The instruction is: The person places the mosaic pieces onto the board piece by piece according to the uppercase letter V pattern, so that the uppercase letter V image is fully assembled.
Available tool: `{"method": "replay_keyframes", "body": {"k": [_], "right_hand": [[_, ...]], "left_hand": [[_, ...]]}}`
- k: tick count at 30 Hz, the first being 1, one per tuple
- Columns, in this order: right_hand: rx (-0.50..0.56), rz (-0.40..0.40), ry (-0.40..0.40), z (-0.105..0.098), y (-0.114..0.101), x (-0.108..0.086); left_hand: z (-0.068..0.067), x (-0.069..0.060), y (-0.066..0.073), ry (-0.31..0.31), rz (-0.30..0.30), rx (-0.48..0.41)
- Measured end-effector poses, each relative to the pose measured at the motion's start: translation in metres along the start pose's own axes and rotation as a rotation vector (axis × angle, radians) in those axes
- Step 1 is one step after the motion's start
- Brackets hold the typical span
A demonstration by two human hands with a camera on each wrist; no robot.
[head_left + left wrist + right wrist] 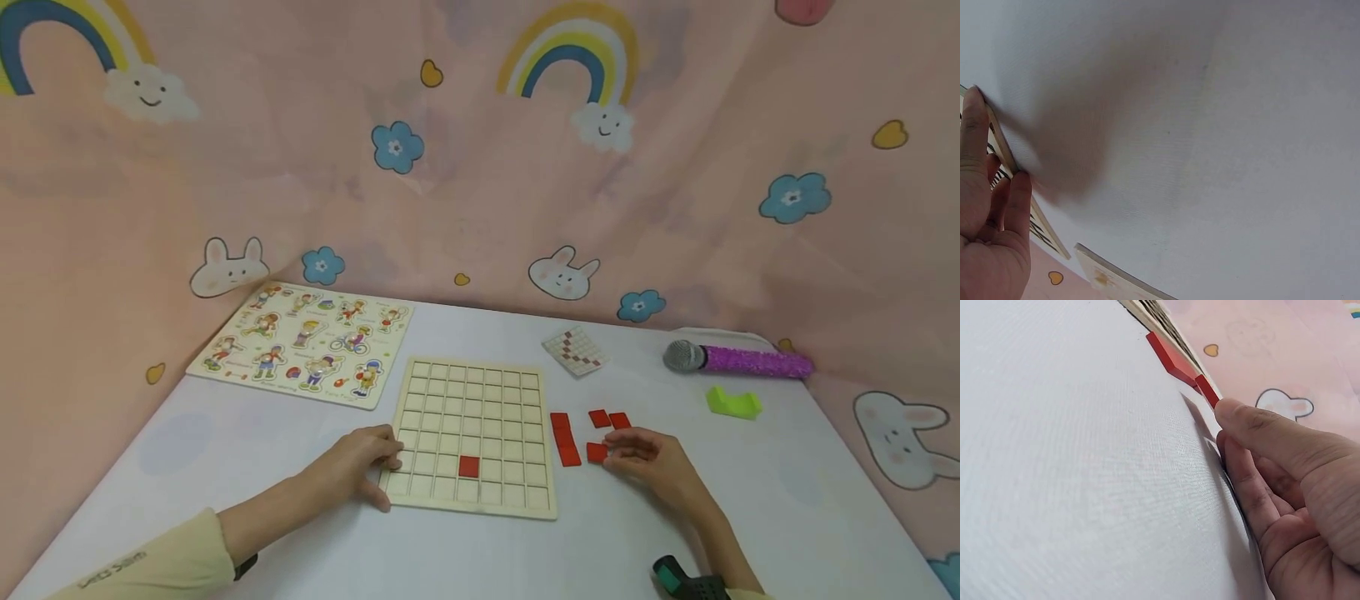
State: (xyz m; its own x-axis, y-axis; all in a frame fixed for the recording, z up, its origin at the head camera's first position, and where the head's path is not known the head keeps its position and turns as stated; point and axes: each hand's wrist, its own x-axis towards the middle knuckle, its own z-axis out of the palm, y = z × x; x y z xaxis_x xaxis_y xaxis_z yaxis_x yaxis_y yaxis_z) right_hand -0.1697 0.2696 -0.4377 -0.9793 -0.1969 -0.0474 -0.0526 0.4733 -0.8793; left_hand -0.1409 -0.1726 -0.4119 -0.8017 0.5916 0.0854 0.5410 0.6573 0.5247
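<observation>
A wooden grid board (435,414) lies flat on the table, with one red square tile (468,467) in a cell of its lower part. My left hand (360,467) grips the board by its left edge and near corner. Right of the board, my right hand (656,467) pinches a red tile (1208,390) between thumb and fingers; a shadow shows under it. Three more red tiles (565,439) form a column along the board's right side. Two loose red tiles (599,418) lie just beyond the right fingers.
A small pattern card (576,351) with red squares lies behind the tiles. At the back left is a picture puzzle board (300,346). A purple microphone (753,361) and a lime-green curved piece (734,403) sit at the right. Pink printed cloth (472,192) hangs behind the table.
</observation>
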Motion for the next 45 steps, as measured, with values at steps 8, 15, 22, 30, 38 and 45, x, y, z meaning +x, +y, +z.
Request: {"method": "replay_keyframes", "body": {"k": [8,15,22,30,38,45], "right_hand": [[0.032,0.025,0.017,0.000,0.001,0.001],[0.027,0.095,0.084,0.004,-0.008,-0.003],[0.080,0.142,0.114,0.010,-0.023,-0.011],[0.149,0.167,0.127,0.022,-0.042,-0.014],[0.151,0.183,0.149,0.036,-0.054,-0.013],[0.172,0.179,0.159,0.047,-0.058,-0.007]], "left_hand": [[0.001,-0.002,0.000,0.003,-0.008,0.004],[0.002,0.000,0.000,-0.004,0.004,-0.002],[0.004,0.003,0.001,-0.016,-0.017,0.008],[0.004,0.000,0.001,0.029,0.063,0.027],[0.003,0.000,0.003,-0.007,-0.021,0.012],[0.000,0.000,0.004,-0.003,-0.023,0.009]]}}
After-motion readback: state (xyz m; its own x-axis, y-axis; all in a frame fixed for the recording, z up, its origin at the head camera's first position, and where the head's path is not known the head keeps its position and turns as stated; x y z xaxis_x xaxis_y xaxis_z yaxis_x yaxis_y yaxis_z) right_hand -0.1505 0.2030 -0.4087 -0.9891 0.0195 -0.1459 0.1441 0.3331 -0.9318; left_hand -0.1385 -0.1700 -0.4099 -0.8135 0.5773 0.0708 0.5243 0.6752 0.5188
